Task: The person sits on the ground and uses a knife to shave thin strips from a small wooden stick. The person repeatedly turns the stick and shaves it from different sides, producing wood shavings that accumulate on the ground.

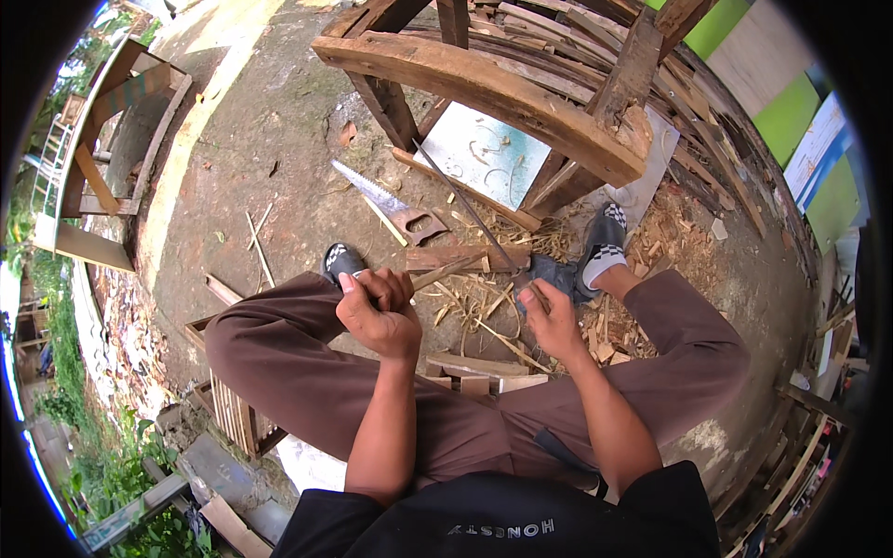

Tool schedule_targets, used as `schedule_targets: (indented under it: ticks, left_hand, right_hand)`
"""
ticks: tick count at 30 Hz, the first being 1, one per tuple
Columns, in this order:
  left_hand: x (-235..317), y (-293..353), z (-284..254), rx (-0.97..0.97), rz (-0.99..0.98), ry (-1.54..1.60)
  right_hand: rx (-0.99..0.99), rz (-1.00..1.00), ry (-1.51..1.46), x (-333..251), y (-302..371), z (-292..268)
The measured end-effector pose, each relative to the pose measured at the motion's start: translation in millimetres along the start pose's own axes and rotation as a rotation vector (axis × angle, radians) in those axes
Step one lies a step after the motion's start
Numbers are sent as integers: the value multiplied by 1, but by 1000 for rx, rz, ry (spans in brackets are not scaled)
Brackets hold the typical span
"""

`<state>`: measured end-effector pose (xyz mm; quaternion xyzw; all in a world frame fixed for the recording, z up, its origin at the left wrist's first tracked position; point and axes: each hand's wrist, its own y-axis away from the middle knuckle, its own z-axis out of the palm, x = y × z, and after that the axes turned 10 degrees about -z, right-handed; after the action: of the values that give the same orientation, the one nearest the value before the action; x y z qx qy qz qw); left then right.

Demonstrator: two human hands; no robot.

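My left hand [379,312] is closed around a thin wooden strip [444,273], which points to the right above the ground. My right hand [552,321] grips the handle of a long, narrow dark blade [470,206] that slants up and to the left. The strip's free end comes close to the blade's lower part; whether they touch I cannot tell. Just beyond both hands a wooden block [456,259] lies on the ground. A handsaw [398,212] with a wooden handle rests farther off.
A heavy wooden frame [484,84] stands ahead, with a white and blue sheet [493,153] beneath it. Stacked planks [558,42] lie behind. Shavings [507,325] and chips [665,232] cover the ground between and beside my feet. A slatted wooden piece [237,409] is by my left leg.
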<state>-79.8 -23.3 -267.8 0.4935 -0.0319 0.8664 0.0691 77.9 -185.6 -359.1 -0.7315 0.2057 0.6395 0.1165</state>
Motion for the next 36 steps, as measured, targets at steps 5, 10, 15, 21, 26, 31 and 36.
schedule_targets:
  ticks: [5,10,15,21,26,31,36]
  left_hand:
    - [-4,-2,-4,-36,-6,-37]
    - [-6,-9,-1,-15,-17,-56]
    - [-6,-8,5,-43,-49,-68]
    - [-10,0,5,-40,-33,-57]
    - [-10,-2,0,-28,-1,-45]
    - [-9,2,1,-91,19,-55]
    - [-10,2,-4,-66,4,-65]
  right_hand:
    - [10,23,-4,-1,-1,3]
    - [-56,237,-66,3,0,4]
    - [-170,302,40,-7,7,30]
    - [-129,218,26,-24,29,62]
    - [-181,195,124,-44,18,63]
    - [-39,104,89,-20,32,90]
    - [-92,106,109,-33,19,85]
